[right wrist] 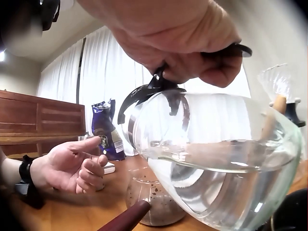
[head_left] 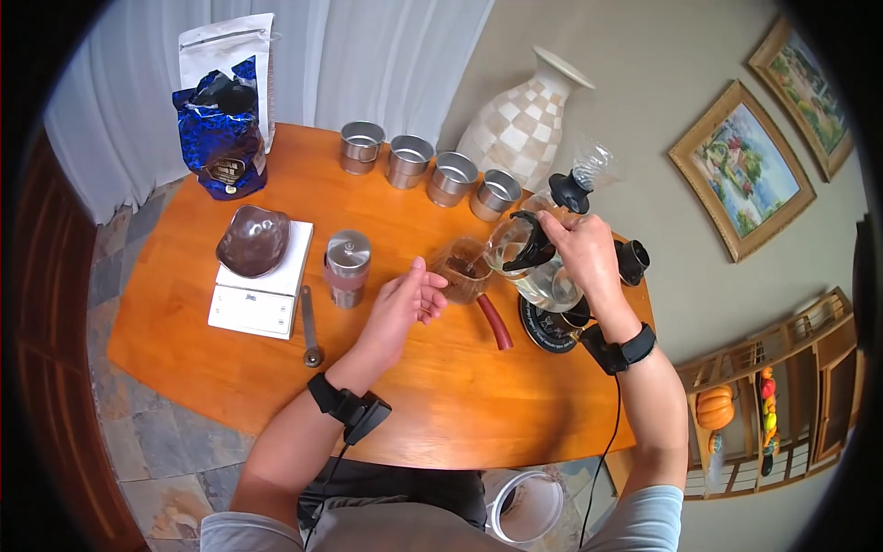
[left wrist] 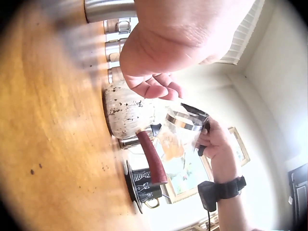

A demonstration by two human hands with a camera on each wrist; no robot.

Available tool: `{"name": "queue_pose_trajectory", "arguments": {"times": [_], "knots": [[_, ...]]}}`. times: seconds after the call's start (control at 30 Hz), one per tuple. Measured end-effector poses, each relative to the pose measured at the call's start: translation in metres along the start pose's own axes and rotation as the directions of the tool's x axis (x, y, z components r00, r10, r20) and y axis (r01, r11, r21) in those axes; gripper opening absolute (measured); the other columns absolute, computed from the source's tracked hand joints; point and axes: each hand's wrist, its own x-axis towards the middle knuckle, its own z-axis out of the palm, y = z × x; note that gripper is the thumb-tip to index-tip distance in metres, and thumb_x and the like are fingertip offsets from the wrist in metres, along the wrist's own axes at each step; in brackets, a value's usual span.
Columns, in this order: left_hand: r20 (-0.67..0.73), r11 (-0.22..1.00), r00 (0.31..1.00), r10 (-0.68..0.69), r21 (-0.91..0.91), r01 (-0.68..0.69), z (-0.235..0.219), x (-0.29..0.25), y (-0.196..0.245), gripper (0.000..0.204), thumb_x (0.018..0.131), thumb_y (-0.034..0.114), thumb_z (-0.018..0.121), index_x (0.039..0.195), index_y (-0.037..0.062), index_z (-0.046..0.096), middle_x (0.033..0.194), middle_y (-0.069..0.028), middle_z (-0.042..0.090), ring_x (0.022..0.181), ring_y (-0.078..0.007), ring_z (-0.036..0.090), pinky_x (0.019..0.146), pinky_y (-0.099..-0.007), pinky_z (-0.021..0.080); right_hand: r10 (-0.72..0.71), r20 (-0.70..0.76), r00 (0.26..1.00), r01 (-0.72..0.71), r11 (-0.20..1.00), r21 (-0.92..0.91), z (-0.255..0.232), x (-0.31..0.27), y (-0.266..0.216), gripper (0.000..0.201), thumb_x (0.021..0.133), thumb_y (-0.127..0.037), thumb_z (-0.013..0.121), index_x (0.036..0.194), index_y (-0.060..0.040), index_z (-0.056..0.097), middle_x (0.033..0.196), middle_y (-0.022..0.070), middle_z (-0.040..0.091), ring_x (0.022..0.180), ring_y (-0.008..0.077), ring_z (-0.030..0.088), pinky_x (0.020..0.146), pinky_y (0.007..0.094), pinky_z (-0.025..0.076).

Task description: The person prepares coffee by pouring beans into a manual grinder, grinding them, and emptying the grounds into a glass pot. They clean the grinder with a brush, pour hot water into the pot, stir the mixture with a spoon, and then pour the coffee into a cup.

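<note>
My right hand (head_left: 585,255) grips the black handle of a glass carafe (right wrist: 226,159) of clear water, tilted with its mouth over a small glass pot (head_left: 463,269). The pot, with a dark red handle (left wrist: 151,156), stands on the table with brown specks on its inner wall (left wrist: 124,111) and brown contents (right wrist: 161,207). Beside the pot, on its left, my left hand (head_left: 401,311) hangs in the air, fingers loosely bent, holding nothing. In the right wrist view the left hand (right wrist: 72,166) shows palm up, apart from the pot.
A white scale (head_left: 253,311) bears a brown dish (head_left: 253,241); a metal-lidded grinder (head_left: 348,267) and a spoon (head_left: 309,327) lie to its right. Several metal cups (head_left: 409,162), a blue bag (head_left: 223,138) and a checkered vase (head_left: 515,120) stand behind. A black round base (head_left: 544,333) sits right of the pot.
</note>
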Motion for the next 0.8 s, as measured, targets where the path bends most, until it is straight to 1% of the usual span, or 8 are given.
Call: {"name": "queue_pose_trajectory", "arguments": {"times": [0.33,0.43,0.53,0.57,0.63,0.67,0.7,0.8], "knots": [[-0.028,1.000,0.999,0.027,-0.005,-0.027,-0.003,0.004,0.000,0.049,0.102,0.048,0.039,0.099,0.0043,0.061,0.076,-0.0015,0.060,0.069,-0.0091,0.054,0.065,-0.0232,0.042,-0.012,-0.040,0.999,0.015,0.998,0.069,0.001,0.005,0.010,0.052,0.084,-0.041,0.066,0.065,0.0080,0.063,0.055,0.0238,0.055,0.053,0.0393,0.057,0.059,0.0420,0.048],[-0.079,0.999,0.996,0.041,0.009,-0.040,-0.006,0.007,0.000,0.048,0.101,0.048,0.042,0.099,0.0041,0.062,0.076,-0.0014,0.060,0.069,-0.0092,0.054,0.065,-0.0232,0.042,0.064,-0.055,0.996,-0.056,0.987,0.147,-0.004,0.007,0.018,0.054,0.084,-0.042,0.067,0.064,0.0079,0.064,0.052,0.0193,0.056,0.049,0.0315,0.056,0.058,0.0390,0.048],[-0.133,0.997,0.990,0.048,0.066,-0.040,-0.009,0.010,-0.002,0.046,0.101,0.046,0.045,0.099,0.0037,0.062,0.077,-0.0014,0.061,0.069,-0.0093,0.054,0.065,-0.0231,0.042,0.163,-0.091,0.982,-0.122,0.930,0.347,-0.011,0.007,0.029,0.053,0.084,-0.040,0.069,0.057,0.0054,0.061,0.049,0.0101,0.053,0.046,0.0163,0.048,0.050,0.0330,0.042],[-0.155,0.994,0.986,0.057,0.101,-0.042,-0.010,0.011,-0.003,0.045,0.100,0.045,0.047,0.099,0.0036,0.062,0.077,-0.0015,0.061,0.069,-0.0093,0.054,0.066,-0.0231,0.041,0.171,-0.095,0.981,-0.128,0.928,0.350,-0.016,0.007,0.034,0.053,0.084,-0.040,0.069,0.057,0.0054,0.061,0.049,0.0101,0.053,0.046,0.0163,0.048,0.050,0.0330,0.042],[-0.175,0.993,0.983,0.059,0.111,-0.040,-0.012,0.012,-0.004,0.044,0.100,0.045,0.048,0.098,0.0037,0.063,0.077,-0.0013,0.062,0.070,-0.0093,0.054,0.066,-0.0228,0.041,0.293,-0.037,0.955,-0.224,0.799,0.559,-0.026,0.005,0.044,0.052,0.084,-0.038,0.071,0.054,0.0019,0.056,0.048,0.0051,0.050,0.045,0.0132,0.044,0.045,0.0302,0.035],[-0.200,0.993,0.978,0.062,0.114,-0.040,-0.013,0.013,-0.004,0.044,0.099,0.045,0.049,0.098,0.0038,0.063,0.077,-0.0012,0.063,0.070,-0.0092,0.054,0.067,-0.0226,0.041,0.302,-0.081,0.950,-0.178,0.735,0.654,-0.030,0.000,0.046,0.047,0.084,-0.037,0.072,0.055,-0.0034,0.055,0.050,-0.0002,0.045,0.043,0.0101,0.039,0.043,0.0273,0.030],[-0.188,0.992,0.980,0.060,0.123,-0.037,-0.015,0.014,-0.005,0.044,0.099,0.045,0.049,0.098,0.0038,0.063,0.077,-0.0012,0.063,0.070,-0.0092,0.054,0.067,-0.0226,0.041,0.314,-0.088,0.945,-0.181,0.731,0.657,-0.036,-0.003,0.053,0.047,0.084,-0.037,0.072,0.055,-0.0034,0.055,0.050,-0.0002,0.045,0.043,0.0101,0.039,0.043,0.0273,0.030],[-0.227,0.984,0.971,0.077,0.176,-0.037,-0.017,0.015,-0.007,0.044,0.098,0.046,0.050,0.097,0.0048,0.065,0.076,-0.0002,0.065,0.070,-0.0088,0.055,0.067,-0.0213,0.040,0.344,-0.104,0.933,-0.098,0.520,0.848,-0.063,-0.018,0.077,0.039,0.088,-0.033,0.069,0.061,-0.0057,0.058,0.052,-0.0012,0.045,0.043,0.0085,0.037,0.042,0.0254,0.031]]}}
